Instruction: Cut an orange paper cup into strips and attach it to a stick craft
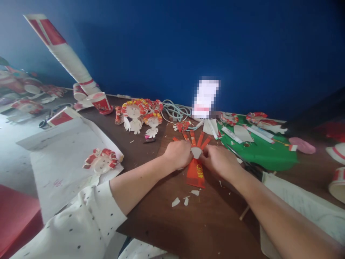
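Observation:
In the middle of the table lies a cut paper cup, opened flat. It has a pale round centre, narrow orange strips fanning out on the far side, and a wide orange panel with yellow lettering on the near side. My left hand is closed on its left edge by the centre. From the right, my right hand grips the opposite edge, fingers curled in. The fingertips of both hands are partly hidden. White paper scraps lie just in front of the cup.
Paper-cup dolls stand behind on the left; another doll lies on white paper. A tall cup stack leans against the blue wall. A green sheet carries glue-stick-like tubes, beside dark scissors. A lit, blurred screen stands behind.

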Tool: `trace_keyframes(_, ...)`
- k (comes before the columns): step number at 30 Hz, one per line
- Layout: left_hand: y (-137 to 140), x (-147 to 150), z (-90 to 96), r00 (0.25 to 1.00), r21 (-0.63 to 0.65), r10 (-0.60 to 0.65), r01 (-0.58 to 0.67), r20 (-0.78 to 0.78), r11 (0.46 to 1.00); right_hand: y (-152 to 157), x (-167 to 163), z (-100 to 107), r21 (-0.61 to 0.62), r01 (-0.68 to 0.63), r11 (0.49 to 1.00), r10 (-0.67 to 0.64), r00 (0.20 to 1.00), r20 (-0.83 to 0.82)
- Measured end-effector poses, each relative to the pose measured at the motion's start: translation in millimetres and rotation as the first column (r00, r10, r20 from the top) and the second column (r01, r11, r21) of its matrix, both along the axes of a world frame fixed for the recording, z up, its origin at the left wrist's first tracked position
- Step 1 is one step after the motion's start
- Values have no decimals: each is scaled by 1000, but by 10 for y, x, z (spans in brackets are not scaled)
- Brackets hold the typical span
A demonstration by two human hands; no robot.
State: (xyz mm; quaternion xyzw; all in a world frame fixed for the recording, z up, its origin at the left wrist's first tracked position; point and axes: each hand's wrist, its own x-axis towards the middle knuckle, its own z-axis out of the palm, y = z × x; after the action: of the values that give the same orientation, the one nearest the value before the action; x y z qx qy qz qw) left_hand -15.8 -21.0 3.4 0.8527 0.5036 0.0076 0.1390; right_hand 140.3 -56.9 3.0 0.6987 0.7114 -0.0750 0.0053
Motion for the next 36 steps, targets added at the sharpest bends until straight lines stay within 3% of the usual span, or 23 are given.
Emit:
trace_keyframes(6,26,-13,-41,999,27,23,-24,43,999,-6,125,71,14,-5,1000,6,997,-82)
trace_keyframes(10,106,-100,35,991,71,74,-82,108,994,-45,259,143,169,28,985,5,981,-193)
trace_keyframes(13,147,-177,157,984,188,60,-91,167,978,-95,303,127,318,-87,944,174,951,-255)
trace_keyframes(15,138,-195,238,985,204,-70,36,160,978,-131,293,90,361,-211,908,300,930,-210)
trace_keyframes(18,78,-156,304,943,159,-328,316,52,935,-168,242,44,297,-363,883,401,913,-76)
trace_keyframes(21,11,-95,282,911,123,-407,412,-69,903,-175,196,35,178,-443,879,447,894,19)
trace_keyframes(29,-77,-85,200,876,126,-467,480,-119,868,-185,121,93,34,-406,913,398,907,136)
trace_keyframes(36,-20,-93,220,921,75,-387,388,-33,918,-176,123,97,47,-396,917,390,915,105)
